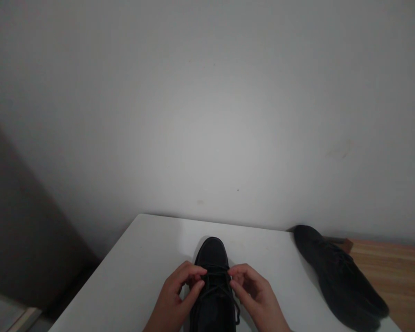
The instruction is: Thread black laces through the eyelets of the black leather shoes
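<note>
A black lace-up shoe (212, 258) stands on the white table (141, 267), toe pointing away from me. My left hand (178, 295) pinches the black lace (217, 279) on the shoe's left side, near the front eyelets. On the right side, my right hand (257, 297) pinches the same lace with thumb and forefinger. Both hands rest against the shoe's upper. The heel end of the shoe is cut off by the bottom of the frame.
A second black shoe (339, 276) lies on its side at the table's right edge. Beyond it is a wooden surface (394, 272). A plain white wall (207, 115) rises right behind the table. A dark panel (17, 240) stands at the left.
</note>
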The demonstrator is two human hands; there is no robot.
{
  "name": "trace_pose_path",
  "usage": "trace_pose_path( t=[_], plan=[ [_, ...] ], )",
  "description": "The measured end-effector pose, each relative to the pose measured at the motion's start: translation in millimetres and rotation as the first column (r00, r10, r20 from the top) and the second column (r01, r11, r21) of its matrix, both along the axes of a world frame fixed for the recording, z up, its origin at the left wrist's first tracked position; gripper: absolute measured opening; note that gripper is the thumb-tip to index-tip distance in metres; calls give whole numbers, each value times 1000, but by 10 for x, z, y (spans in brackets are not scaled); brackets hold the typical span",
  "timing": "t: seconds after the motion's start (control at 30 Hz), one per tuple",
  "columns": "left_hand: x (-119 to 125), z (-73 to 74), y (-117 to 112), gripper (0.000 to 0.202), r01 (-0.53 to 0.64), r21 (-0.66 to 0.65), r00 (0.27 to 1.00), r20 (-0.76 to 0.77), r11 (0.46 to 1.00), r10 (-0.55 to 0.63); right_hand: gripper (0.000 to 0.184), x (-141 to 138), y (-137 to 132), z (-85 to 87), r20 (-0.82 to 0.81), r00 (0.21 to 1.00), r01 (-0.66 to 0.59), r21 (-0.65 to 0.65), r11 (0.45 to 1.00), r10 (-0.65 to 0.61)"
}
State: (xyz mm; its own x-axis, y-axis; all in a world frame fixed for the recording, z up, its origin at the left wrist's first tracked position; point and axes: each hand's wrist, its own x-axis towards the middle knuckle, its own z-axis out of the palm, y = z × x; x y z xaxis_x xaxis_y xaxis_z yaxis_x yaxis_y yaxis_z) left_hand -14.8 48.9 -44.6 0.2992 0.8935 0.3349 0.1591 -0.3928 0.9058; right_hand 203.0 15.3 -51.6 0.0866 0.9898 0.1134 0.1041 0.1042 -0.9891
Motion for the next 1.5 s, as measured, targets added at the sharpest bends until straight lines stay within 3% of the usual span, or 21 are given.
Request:
trace_pose_path(
  t=[0.23,0.5,0.93,1.2,1.5],
  plan=[
    [-4,-10,11,14,-42,-51,998,-43,998,39,37,19,17,-21,17,1000,13,2,1000,-13],
    [2,25,27,14,-60,-71,998,-27,996,58,45,22,38,78,22,1000,-6,-51,999,7],
    [33,29,-3,13,-79,-1,994,-72,997,79,42,-46,10,19,48,998,30,13,999,-31],
    [50,-33,-20,13,-84,20,993,-84,996,86,36,-103,-11,-12,-19,1000,23,81,996,-22],
    [61,5,-38,17,-68,-44,997,-35,997,66,47,-123,5,45,-172,984,39,4,999,-37]
  ],
)
